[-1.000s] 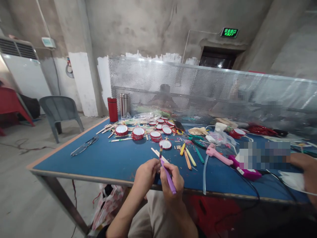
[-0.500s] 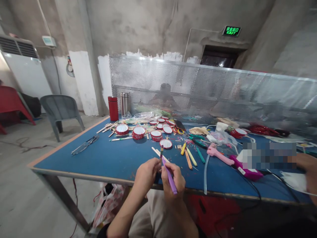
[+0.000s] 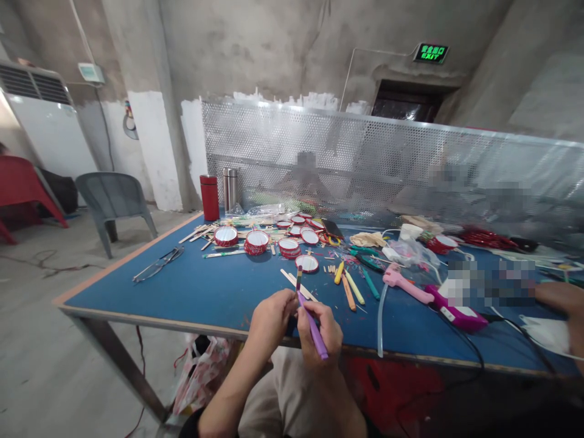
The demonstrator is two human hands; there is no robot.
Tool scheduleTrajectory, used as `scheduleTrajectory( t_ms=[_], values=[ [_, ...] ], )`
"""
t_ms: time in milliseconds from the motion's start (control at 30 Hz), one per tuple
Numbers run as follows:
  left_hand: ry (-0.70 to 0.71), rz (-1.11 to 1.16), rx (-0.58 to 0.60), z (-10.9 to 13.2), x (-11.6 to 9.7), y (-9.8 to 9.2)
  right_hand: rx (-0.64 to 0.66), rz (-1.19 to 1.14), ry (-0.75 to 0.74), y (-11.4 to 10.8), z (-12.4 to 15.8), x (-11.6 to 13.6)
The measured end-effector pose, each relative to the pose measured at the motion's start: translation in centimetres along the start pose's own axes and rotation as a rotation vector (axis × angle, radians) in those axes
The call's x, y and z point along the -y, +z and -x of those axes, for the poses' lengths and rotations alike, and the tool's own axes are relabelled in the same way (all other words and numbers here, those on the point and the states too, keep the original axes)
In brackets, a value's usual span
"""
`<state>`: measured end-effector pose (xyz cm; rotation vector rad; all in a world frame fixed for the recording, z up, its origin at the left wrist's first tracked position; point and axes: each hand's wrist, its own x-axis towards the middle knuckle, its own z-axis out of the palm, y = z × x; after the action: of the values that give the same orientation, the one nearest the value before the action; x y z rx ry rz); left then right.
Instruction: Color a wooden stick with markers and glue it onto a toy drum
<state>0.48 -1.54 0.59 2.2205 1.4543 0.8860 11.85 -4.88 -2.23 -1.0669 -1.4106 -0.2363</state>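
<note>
My left hand is closed around the lower end of a wooden craft stick with dark and coloured bands at its top. A purple marker pen is gripped in my right hand, its tip end against or very close to the stick; the exact contact is hidden by my fingers. Just beyond my hands lie plain craft sticks and a small round drum with a white top and red rim. Yellow, orange and other markers lie to the right.
More red-rimmed drums and loose sticks cover the back of the blue table. A pink glue gun with a cord lies right, near another person's arm. Glasses lie left; a red flask stands behind.
Both hands keep almost the same pose, still holding the stick and the marker. The view has shifted very slightly.
</note>
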Motion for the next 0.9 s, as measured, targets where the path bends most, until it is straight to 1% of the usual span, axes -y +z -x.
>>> scheduleTrajectory(
  t_ms=[133, 333, 400, 500, 567, 700, 900],
  values=[
    [0.001, -0.004, -0.004, 0.0, -0.03, 0.04, 0.007, 0.006, -0.032, 0.0, -0.12, -0.08],
    [-0.019, 0.006, 0.005, -0.04, -0.16, 0.01, 0.049, -0.016, -0.024, -0.01, -0.01, -0.13],
    [-0.011, 0.01, 0.01, -0.05, -0.11, 0.04, 0.029, -0.016, -0.016, 0.01, 0.09, -0.1],
    [-0.006, -0.005, 0.013, -0.05, -0.01, 0.09, -0.042, -0.026, 0.036, -0.09, 0.17, 0.07],
    [-0.011, -0.015, 0.01, -0.05, 0.04, 0.12, -0.058, -0.036, 0.053, -0.19, 0.16, 0.2],
    [-0.004, 0.01, 0.013, -0.07, 0.04, 0.09, -0.022, -0.023, 0.023, -0.12, 0.11, 0.21],
    [0.012, 0.033, -0.003, -0.03, -0.04, 0.03, -0.016, -0.012, -0.027, 0.28, 0.14, -0.23]
  ],
)
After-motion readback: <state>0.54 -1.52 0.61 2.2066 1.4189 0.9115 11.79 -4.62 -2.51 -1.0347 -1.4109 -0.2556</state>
